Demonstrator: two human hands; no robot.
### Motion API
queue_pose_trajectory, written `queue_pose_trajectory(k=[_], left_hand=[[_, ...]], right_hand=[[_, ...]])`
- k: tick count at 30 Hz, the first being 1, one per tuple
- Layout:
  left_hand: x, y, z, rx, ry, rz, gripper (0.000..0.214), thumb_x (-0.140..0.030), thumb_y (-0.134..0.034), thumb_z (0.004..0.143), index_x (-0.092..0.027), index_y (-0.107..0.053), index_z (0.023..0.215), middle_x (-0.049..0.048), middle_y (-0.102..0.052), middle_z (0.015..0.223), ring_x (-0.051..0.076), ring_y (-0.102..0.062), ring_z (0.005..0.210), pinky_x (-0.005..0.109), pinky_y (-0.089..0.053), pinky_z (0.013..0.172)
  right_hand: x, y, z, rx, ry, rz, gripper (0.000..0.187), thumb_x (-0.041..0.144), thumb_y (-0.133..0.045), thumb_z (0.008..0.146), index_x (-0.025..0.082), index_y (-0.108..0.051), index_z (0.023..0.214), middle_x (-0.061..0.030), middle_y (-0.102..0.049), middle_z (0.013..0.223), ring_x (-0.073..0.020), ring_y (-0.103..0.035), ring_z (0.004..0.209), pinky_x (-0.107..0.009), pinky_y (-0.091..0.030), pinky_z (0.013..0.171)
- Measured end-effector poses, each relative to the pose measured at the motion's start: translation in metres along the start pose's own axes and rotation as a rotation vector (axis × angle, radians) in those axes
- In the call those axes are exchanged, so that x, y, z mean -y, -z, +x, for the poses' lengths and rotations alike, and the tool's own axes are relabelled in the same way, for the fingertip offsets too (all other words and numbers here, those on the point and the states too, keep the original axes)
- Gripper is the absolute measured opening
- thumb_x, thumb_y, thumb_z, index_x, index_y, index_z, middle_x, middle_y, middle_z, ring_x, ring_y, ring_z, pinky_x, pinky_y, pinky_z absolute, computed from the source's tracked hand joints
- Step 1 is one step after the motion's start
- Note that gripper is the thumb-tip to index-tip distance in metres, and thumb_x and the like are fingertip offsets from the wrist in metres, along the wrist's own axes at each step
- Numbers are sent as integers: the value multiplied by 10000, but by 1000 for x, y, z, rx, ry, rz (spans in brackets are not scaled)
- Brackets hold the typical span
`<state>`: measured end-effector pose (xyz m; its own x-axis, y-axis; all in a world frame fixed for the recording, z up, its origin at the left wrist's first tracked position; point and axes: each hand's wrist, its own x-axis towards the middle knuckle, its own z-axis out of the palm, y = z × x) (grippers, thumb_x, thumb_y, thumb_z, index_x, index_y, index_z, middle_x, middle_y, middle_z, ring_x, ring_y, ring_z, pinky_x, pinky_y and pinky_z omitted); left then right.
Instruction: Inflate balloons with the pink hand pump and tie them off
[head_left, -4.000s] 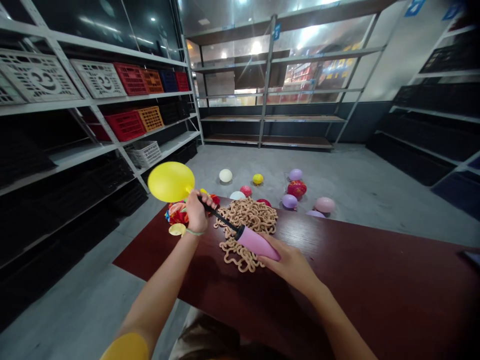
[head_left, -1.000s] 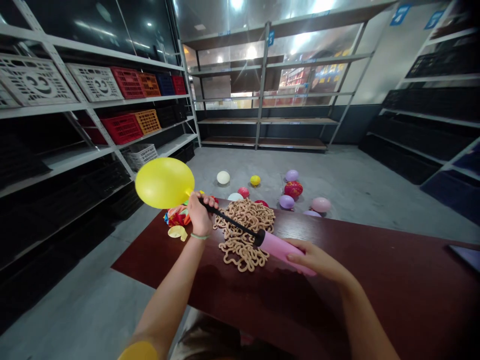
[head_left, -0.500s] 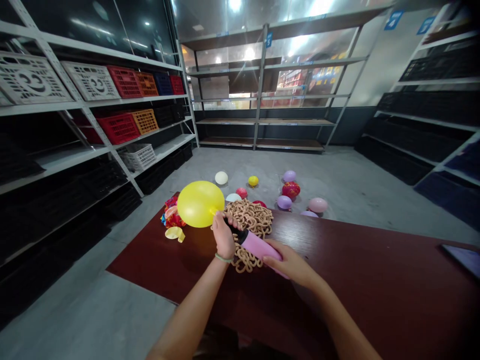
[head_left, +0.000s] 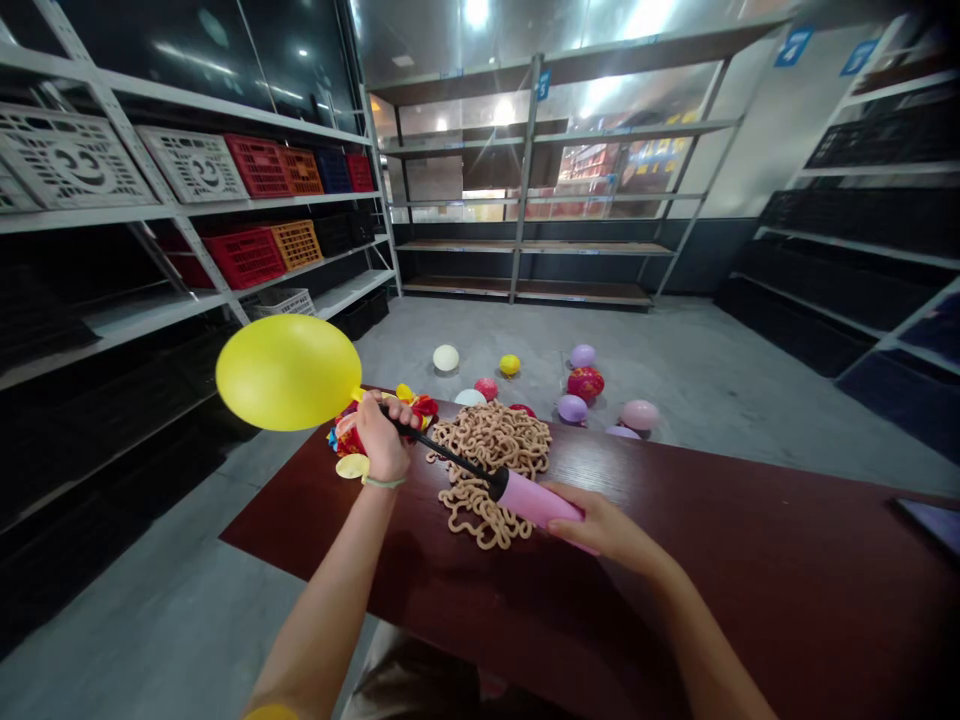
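A pink balloon pump [head_left: 536, 503] with a black rod stretches between my two hands above the table. My left hand [head_left: 386, 440] is closed around the pump's black nozzle end and the neck of an inflated yellow balloon [head_left: 289, 372], which points out to the left. Around the pink barrel, the fingers of my right hand [head_left: 600, 520] are wrapped. Beneath the pump lies a heap of tan chain-like links [head_left: 491, 440]. Beside my left hand sits a pile of colourful uninflated balloons [head_left: 346, 436], with a flat pale yellow balloon [head_left: 352, 466] in front of it.
The dark red table [head_left: 675, 560] spans the foreground, with a flat screen-like device [head_left: 930, 528] at its right edge. Several inflated balloons, including a purple balloon [head_left: 572, 408], lie on the floor beyond. Shelves with crates [head_left: 247, 257] stand left; metal racks [head_left: 517, 180] stand behind.
My left hand has moved left with the nozzle end, drawing out the pump's black rod. The yellow balloon has moved left and looks larger. My right hand stays nearly in place.
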<state>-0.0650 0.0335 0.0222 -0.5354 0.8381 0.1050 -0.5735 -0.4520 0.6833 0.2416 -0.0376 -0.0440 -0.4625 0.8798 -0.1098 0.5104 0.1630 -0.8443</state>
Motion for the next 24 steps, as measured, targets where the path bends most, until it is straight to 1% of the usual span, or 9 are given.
queue_pose_trajectory(k=[3,7,10,13,15,18,21,24], left_hand=[[-3,4,2,-39,-7,-13,197,-358,-584,883,-225,-452,821,-89,-364,525,81,-381,387,195,-324,392],[9,1,-12,-55,17,-35,186,-331,-582,874,-223,-447,803,-86,-356,522,79,-369,387,195,-311,387],[25,-7,-32,-19,48,-34,206,-347,-577,887,-222,-445,791,-84,-361,528,80,-372,397,196,-333,393],[47,-15,-55,48,81,-12,259,-376,-576,904,-212,-440,757,-75,-376,546,77,-398,416,195,-362,404],[61,-16,-68,98,108,12,297,-404,-567,919,-206,-436,739,-64,-405,563,78,-425,433,201,-394,422],[75,-14,-78,104,138,32,327,-448,-568,924,-203,-445,747,-59,-429,565,79,-441,435,203,-409,431],[73,-10,-75,82,152,29,340,-470,-585,915,-204,-450,753,-63,-426,547,81,-447,426,198,-404,428],[58,-12,-62,88,121,20,326,-461,-582,920,-205,-454,766,-68,-415,530,82,-442,415,195,-398,428]], right_hand=[[1,-4,1,-25,26,-36,556,436,-705,805,270,-632,1330,-26,-676,1308,-331,-624,1165,-450,-467,1026],[2,-10,0,-49,59,-70,551,454,-700,812,277,-629,1329,-36,-682,1300,-335,-637,1147,-470,-471,1020],[1,-15,1,-70,72,-77,548,464,-685,828,267,-615,1334,-51,-670,1318,-335,-638,1151,-475,-468,1023],[-1,-22,4,-104,74,-70,552,483,-666,846,238,-597,1337,-69,-667,1320,-325,-640,1151,-465,-468,1024],[-2,-24,5,-119,76,-70,544,491,-650,859,225,-592,1331,-75,-676,1301,-316,-647,1135,-457,-474,1014],[-2,-25,6,-120,77,-72,524,474,-640,868,232,-591,1331,-69,-678,1294,-309,-648,1129,-450,-479,1005],[0,-24,7,-99,78,-54,542,434,-652,857,256,-582,1363,-56,-670,1316,-312,-634,1163,-456,-464,1030],[0,-21,6,-93,82,-21,571,422,-667,838,263,-582,1380,-51,-645,1359,-322,-608,1213,-460,-445,1059]])
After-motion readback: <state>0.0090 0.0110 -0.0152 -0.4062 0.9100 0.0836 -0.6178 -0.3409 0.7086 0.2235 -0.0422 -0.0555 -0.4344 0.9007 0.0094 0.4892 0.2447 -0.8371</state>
